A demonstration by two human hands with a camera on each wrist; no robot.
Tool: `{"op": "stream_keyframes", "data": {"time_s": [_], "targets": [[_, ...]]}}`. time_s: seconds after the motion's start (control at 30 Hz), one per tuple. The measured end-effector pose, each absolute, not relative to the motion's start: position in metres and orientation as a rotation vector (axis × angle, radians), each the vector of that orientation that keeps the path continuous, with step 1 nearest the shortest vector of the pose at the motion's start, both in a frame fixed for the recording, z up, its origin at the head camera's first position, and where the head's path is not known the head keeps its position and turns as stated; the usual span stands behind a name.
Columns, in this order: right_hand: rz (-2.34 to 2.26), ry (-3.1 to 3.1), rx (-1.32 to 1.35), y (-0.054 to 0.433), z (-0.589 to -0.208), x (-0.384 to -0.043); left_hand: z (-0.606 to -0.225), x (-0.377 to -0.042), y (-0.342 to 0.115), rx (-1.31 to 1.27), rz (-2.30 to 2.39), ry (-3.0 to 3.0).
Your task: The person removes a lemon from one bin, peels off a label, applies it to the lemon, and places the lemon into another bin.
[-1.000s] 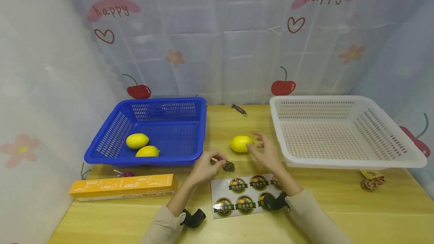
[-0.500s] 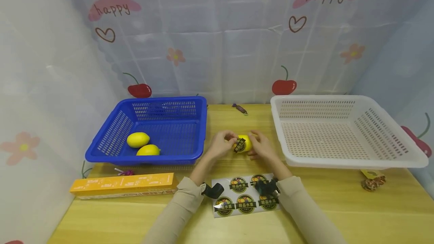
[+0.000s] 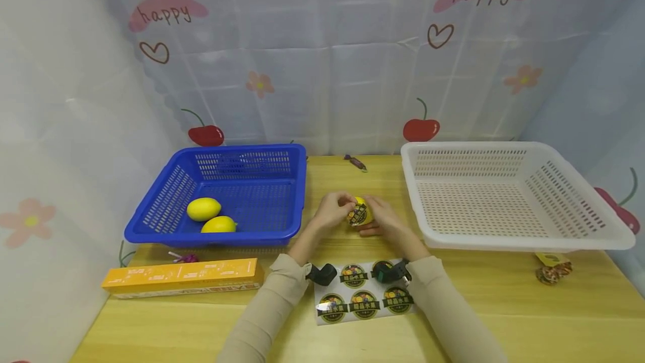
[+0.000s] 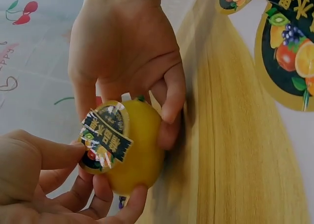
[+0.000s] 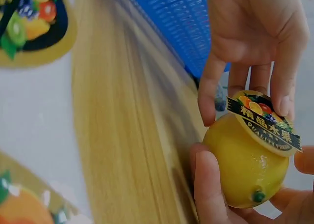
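Between my two hands is a yellow lemon (image 5: 245, 160) with a green tip. My right hand (image 3: 384, 216) grips it from the right, fingers and thumb curled round its sides. A round fruit label sticker (image 4: 105, 135) with a dark banner lies against the lemon. My left hand (image 3: 332, 210) pinches the sticker's edge, its thumb on the printed face. In the right wrist view, part of the sticker stands off the peel. Below my wrists lies a white sheet (image 3: 321, 291) of the same stickers.
A blue basket (image 3: 301, 195) with two lemons (image 3: 204, 209) stands at left, a white basket (image 3: 413, 200) at right. An orange box (image 3: 181, 278) lies front left. Wrapped candies lie behind (image 3: 356, 162) and at right (image 3: 554, 269).
My left hand has brought the sticker from above the sheet to the lemon. My right hand has closed round the lemon, which is now turned with the sticker against it.
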State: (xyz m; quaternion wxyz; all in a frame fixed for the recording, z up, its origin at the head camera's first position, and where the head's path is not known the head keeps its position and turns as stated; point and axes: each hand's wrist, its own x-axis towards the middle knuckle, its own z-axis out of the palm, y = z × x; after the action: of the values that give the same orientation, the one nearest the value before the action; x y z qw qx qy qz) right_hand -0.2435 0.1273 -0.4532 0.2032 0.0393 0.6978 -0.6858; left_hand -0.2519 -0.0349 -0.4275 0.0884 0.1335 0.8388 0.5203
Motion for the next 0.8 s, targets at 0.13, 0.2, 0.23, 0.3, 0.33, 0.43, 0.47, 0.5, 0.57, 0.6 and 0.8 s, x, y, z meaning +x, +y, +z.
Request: {"op": "stream_keyframes", "data": {"time_s": [0.13, 0.2, 0.23, 0.3, 0.33, 0.43, 0.47, 0.5, 0.57, 0.6, 0.8], "targets": [[-1.957, 1.917, 0.141, 0.125, -0.450, -0.241, -0.424, -0.249, -0.035, 0.396, 1.593, 2.490], [-2.025, 1.875, 0.186, 0.123, -0.449, -0.239, -0.421, -0.247, -0.035, 0.418, 1.630, 2.483], [-2.075, 1.839, 0.211, 0.123, -0.448, -0.238, -0.419, -0.245, -0.034, 0.427, 1.656, 2.473], [-2.177, 1.768, 0.261, 0.121, -0.447, -0.237, -0.415, -0.242, -0.032, 0.439, 1.704, 2.456], [-2.232, 1.732, 0.297, 0.121, -0.445, -0.237, -0.412, -0.240, -0.031, 0.449, 1.733, 2.448], [-2.347, 1.673, 0.403, 0.120, -0.442, -0.238, -0.405, -0.237, -0.029, 0.479, 1.769, 2.484], [-2.360, 1.678, 0.441, 0.120, -0.440, -0.238, -0.402, -0.236, -0.028, 0.497, 1.763, 2.516], [-2.365, 1.686, 0.475, 0.120, -0.439, -0.238, -0.400, -0.236, -0.028, 0.518, 1.749, 2.551], [-2.364, 1.694, 0.508, 0.120, -0.437, -0.238, -0.395, -0.235, -0.028, 0.562, 1.706, 2.617], [-2.362, 1.684, 0.518, 0.120, -0.436, -0.237, -0.393, -0.235, -0.028, 0.585, 1.677, 2.645], [-2.363, 1.631, 0.484, 0.120, -0.433, -0.236, -0.383, -0.237, -0.026, 0.681, 1.502, 2.688]]}}
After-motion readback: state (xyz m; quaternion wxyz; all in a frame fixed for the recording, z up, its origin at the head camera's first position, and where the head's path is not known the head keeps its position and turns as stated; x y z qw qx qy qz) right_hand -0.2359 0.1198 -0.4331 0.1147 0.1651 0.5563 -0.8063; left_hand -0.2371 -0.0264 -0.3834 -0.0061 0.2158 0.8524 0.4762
